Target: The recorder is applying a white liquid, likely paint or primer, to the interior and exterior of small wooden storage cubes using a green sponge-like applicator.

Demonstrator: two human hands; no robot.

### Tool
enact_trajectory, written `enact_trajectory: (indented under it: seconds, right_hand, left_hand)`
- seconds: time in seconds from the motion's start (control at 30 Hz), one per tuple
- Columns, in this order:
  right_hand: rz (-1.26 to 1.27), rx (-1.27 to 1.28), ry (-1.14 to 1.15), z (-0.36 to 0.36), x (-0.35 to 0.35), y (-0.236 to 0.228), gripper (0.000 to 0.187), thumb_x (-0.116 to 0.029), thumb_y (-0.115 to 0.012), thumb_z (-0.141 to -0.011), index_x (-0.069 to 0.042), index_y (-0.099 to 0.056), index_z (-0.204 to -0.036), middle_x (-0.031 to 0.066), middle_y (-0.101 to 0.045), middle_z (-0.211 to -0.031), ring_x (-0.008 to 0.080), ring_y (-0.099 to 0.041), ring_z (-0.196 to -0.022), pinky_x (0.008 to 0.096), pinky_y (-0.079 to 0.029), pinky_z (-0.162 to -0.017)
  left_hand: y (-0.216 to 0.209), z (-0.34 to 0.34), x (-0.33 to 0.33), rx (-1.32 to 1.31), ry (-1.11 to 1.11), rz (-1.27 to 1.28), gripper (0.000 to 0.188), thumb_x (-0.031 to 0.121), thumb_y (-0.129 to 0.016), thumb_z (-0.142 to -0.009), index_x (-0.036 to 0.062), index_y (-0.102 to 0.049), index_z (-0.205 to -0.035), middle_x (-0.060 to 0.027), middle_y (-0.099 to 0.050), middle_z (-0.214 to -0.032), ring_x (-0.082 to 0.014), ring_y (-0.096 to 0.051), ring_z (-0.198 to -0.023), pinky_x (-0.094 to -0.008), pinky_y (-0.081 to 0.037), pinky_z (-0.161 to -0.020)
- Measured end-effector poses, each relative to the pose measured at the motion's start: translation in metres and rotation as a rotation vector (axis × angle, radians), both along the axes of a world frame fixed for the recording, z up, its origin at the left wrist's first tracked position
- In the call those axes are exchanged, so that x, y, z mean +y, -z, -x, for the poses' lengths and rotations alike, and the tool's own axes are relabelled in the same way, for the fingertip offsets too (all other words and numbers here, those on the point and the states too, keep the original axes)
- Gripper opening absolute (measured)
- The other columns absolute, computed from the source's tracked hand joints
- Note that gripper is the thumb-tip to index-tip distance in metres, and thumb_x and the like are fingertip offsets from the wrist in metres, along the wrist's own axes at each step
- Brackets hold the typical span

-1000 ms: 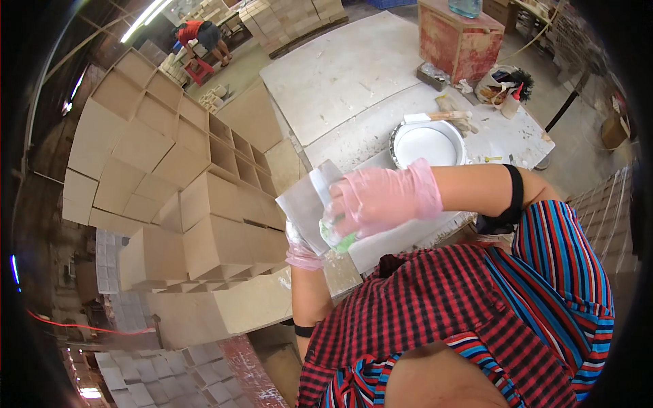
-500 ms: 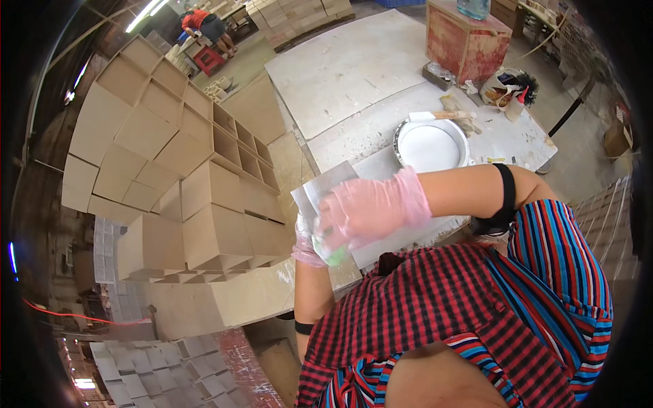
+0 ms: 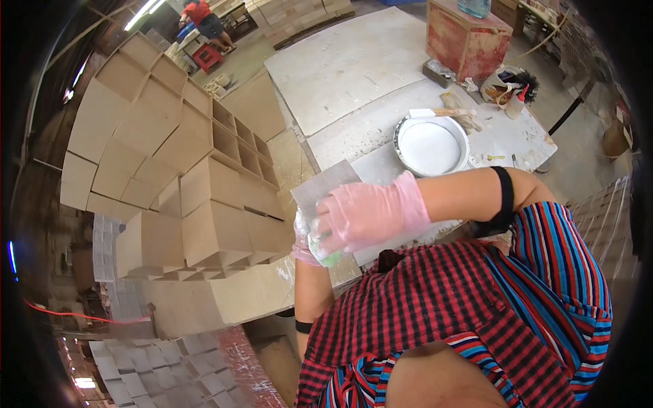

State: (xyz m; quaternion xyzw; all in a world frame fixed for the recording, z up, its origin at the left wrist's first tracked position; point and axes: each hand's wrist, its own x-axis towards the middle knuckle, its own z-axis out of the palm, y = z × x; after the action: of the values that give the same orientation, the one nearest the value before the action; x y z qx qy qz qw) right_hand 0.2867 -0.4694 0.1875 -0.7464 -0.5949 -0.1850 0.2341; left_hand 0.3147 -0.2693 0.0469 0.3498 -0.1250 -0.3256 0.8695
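Note:
My right hand (image 3: 354, 214), in a thin pink glove, is closed over a white-smeared, greenish soft piece (image 3: 330, 259), perhaps a sponge or cloth. It presses against a flat grey-white panel (image 3: 326, 182). My left hand (image 3: 304, 243), gloved too and smeared white, is at the panel's left edge. Most of its fingers hide behind the right hand, but it seems to grip the panel. Beyond my right forearm sits a round tub (image 3: 398, 146) of white paint, with a wooden-handled brush (image 3: 442, 113) across its far rim.
Tan wooden boxes and divided trays (image 3: 224, 231) are stacked high on the left. Pale boards cover the table (image 3: 354, 68). A worn red box (image 3: 469, 41) and a bucket of odds and ends (image 3: 500, 88) stand at the far right. Another person (image 3: 204, 20) is in the far background.
My right hand has shifted very slightly left and down over the panel, and its blur is less. In the background the other person has straightened up somewhat.

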Motion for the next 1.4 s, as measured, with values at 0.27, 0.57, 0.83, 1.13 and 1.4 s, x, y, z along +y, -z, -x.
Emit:
enact_trajectory:
  seconds: [0.27, 0.57, 0.83, 1.13, 1.4]
  right_hand:
    - [-0.165, 0.047, 0.464, -0.094, -0.035, 0.0, 0.019, -0.028, -0.061, -0.076, -0.016, -0.064, -0.091, 0.0056, -0.059, -0.094, 0.0239, -0.057, -0.087, 0.0375, -0.049, -0.073]
    - [0.071, -0.07, 0.142, -0.011, -0.019, 0.017, 0.022, -0.023, -0.061, -0.073, -0.02, -0.06, -0.095, 0.0004, -0.058, -0.096, 0.0219, -0.056, -0.085, 0.0353, -0.049, -0.071]
    - [-0.265, 0.299, 0.559, -0.089, -0.064, 0.01, 0.023, -0.014, -0.061, -0.076, -0.015, -0.062, -0.099, 0.0067, -0.059, -0.096, 0.0244, -0.056, -0.092, 0.0351, -0.048, -0.077]
    - [-0.203, -0.058, 0.34, -0.021, -0.034, 0.001, 0.025, -0.02, -0.067, -0.069, -0.015, -0.064, -0.094, 0.0027, -0.06, -0.092, 0.0216, -0.058, -0.087, 0.033, -0.049, -0.074]
    - [0.007, -0.23, 0.238, -0.024, 0.001, -0.002, 0.021, -0.029, -0.064, -0.072, -0.017, -0.064, -0.089, 0.0014, -0.061, -0.087, 0.0231, -0.057, -0.085, 0.0336, -0.048, -0.069]
  left_hand:
    - [-0.05, 0.021, -0.045, 0.401, -0.175, 0.069, 0.036, 0.03, -0.044, -0.093, 0.0051, -0.052, -0.118, -0.0106, -0.058, -0.113, -0.0255, -0.057, -0.101, -0.0375, -0.049, -0.085]
    - [-0.034, 0.002, -0.014, 0.127, 0.007, 0.126, 0.039, 0.032, -0.042, -0.093, 0.0063, -0.048, -0.122, -0.0111, -0.055, -0.118, -0.0253, -0.054, -0.106, -0.038, -0.048, -0.087]
    - [-0.04, 0.017, -0.028, 0.265, -0.199, 0.123, 0.04, 0.032, -0.042, -0.093, 0.0042, -0.048, -0.122, -0.0124, -0.054, -0.119, -0.0274, -0.056, -0.104, -0.0402, -0.049, -0.084]
    - [-0.078, 0.015, -0.031, 0.282, -0.083, 0.232, 0.045, 0.035, -0.033, -0.095, 0.0039, -0.045, -0.125, -0.0154, -0.051, -0.124, -0.03, -0.051, -0.111, -0.0439, -0.044, -0.092]
    - [0.05, -0.026, 0.025, -0.361, -0.33, -0.421, 0.033, 0.025, -0.046, -0.091, 0.0061, -0.049, -0.118, -0.0108, -0.057, -0.112, -0.0233, -0.059, -0.095, -0.0365, -0.051, -0.081]
